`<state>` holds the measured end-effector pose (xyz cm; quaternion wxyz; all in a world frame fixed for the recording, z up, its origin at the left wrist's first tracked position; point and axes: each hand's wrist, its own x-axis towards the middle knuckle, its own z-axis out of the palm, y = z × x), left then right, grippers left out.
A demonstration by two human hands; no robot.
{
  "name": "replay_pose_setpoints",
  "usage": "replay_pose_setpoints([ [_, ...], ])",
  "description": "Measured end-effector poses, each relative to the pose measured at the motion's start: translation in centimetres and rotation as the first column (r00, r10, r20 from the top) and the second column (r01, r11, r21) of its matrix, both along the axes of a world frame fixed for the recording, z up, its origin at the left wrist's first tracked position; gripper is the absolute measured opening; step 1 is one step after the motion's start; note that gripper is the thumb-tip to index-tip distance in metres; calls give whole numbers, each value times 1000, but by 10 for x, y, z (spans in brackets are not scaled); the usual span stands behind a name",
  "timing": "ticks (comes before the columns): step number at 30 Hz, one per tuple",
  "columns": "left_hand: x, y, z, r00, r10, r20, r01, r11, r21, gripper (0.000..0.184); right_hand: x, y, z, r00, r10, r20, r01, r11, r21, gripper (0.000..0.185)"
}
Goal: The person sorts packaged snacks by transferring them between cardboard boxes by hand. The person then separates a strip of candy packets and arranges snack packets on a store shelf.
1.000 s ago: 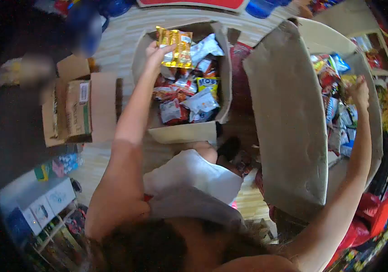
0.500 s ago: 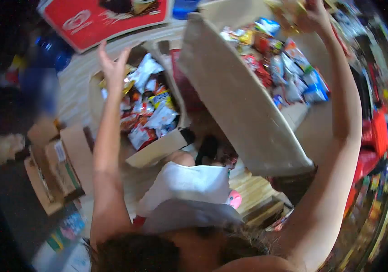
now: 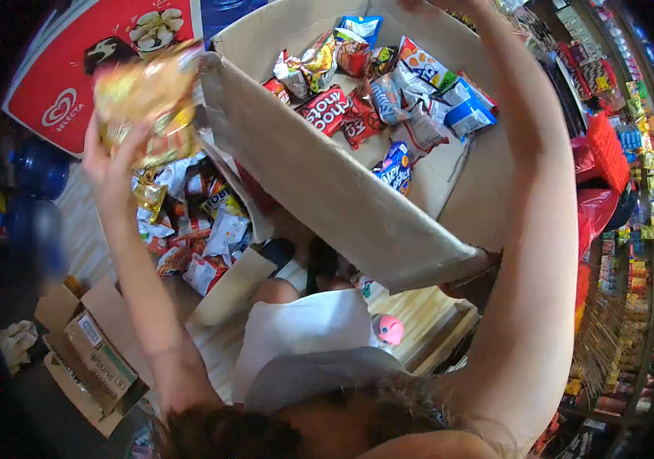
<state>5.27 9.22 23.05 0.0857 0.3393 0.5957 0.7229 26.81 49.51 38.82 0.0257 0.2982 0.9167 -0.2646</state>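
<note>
My left hand (image 3: 113, 153) is closed on a shiny gold snack pack (image 3: 151, 96), slightly blurred. It holds the pack above the smaller cardboard box, where a heap of snack packs (image 3: 223, 229) lies. At the top edge of the view, over the far rim of the big cardboard box (image 3: 342, 191), is my right hand (image 3: 422, 6). It is mostly cut off and smeared, so its fingers do not show clearly. Inside the big box lie red snack packs (image 3: 327, 111), a blue pack (image 3: 395, 167), a blue and white pack (image 3: 464, 107) and several others.
A red Selecta sign (image 3: 67, 84) stands behind the left box. Blue water containers (image 3: 40, 172) are at the left, with an opened carton (image 3: 97, 356) nearer me. A pink round object (image 3: 389, 329) lies beside my lap. Shelves of goods (image 3: 640, 306) line the right side.
The gold pack has gone from my right hand at the upper right to my left hand, which was open before. The view has shifted, and both boxes now appear further left.
</note>
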Motion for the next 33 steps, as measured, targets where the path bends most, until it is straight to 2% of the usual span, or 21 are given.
replay_pose_setpoints([
  [1, -23, -11, -36, 997, 66, 29, -65, 997, -33, 56, 33, 21, -34, 952, -305, 33, 303, 952, 45, 39],
  [2, -45, -25, -74, 988, 129, 89, -114, 981, -158, 56, 52, 40, -60, 923, -353, 152, 305, 914, 266, 39],
  [3, -61, -37, -107, 970, 200, 140, -154, 947, -282, 56, 72, 62, -87, 866, -423, 267, 270, 845, 462, 39],
  [4, -66, -47, -128, 956, 204, 212, -137, 946, -295, 59, 83, 79, -104, 793, -325, 515, -140, 726, 673, 39],
  [6, -78, -56, -169, 921, 255, 294, -147, 927, -345, 64, 106, 99, -128, 849, -305, 432, 105, 897, 429, 48],
  [8, -92, -65, -209, 887, 355, 295, -216, 884, -414, 69, 105, 84, -143, 769, -495, 405, 181, 776, 604, 46],
  [9, -98, -65, -221, 830, 446, 334, -264, 843, -469, 79, 104, 71, -149, 725, -580, 370, 212, 700, 682, 45],
  [10, -105, -64, -240, 793, 486, 366, -318, 844, -432, 82, 95, 53, -145, 692, -625, 361, 253, 678, 690, 42],
  [11, -111, -64, -258, 756, 517, 401, -367, 842, -395, 85, 92, 60, -150, 728, -578, 369, 225, 710, 668, 41],
  [12, -118, -67, -272, 748, 596, 291, -412, 761, -501, 88, 94, 78, -160, 757, -535, 377, 198, 736, 647, 40],
  [15, -109, -60, -266, 734, 661, 153, -475, 662, -580, 84, 98, 95, -145, 862, -408, 301, 113, 733, 671, 31],
  [17, -105, -60, -252, 776, 624, -97, -560, 609, -562, 79, 96, 115, -110, 890, -361, 279, 85, 732, 676, 29],
  [18, -107, -64, -241, 770, 597, -225, -609, 583, -538, 77, 92, 91, -77, 928, -356, 106, 204, 728, 654, 34],
  [19, -107, -67, -232, 748, 563, -352, -658, 559, -505, 75, 92, 109, -55, 911, -390, 139, 255, 793, 553, 36],
  [21, -101, -65, -213, 755, 533, -383, -656, 625, -423, 73, 82, 63, 6, 918, -384, -95, 395, 870, 296, 29],
  [23, -73, -53, -159, 794, 491, -358, -603, 713, -359, 73, 66, 4, 54, 867, -413, -279, 434, 901, 12, 17],
  [25, -38, -34, -101, 906, 378, -190, -411, 893, -183, 73, 54, -20, 69, 743, -390, -544, 193, 903, -384, 16],
  [27, -2, -22, -45, 950, 197, -244, -225, 970, -92, 74, 36, -61, 83, 733, -326, -597, 94, 918, -386, 16],
  [29, 44, -21, 22, 967, 43, -250, -76, 990, -123, 76, 19, -113, 87, 741, -266, -617, -26, 906, -422, 19],
  [31, 76, -22, 63, 899, 6, -438, -27, 999, -41, 79, 1, -180, 87, 755, -260, -602, -158, 819, -551, 22],
  [33, 97, -23, 79, 930, -157, -332, 194, 978, 81, 75, -14, -242, 74, 746, -218, -630, -246, 788, -564, 27],
])
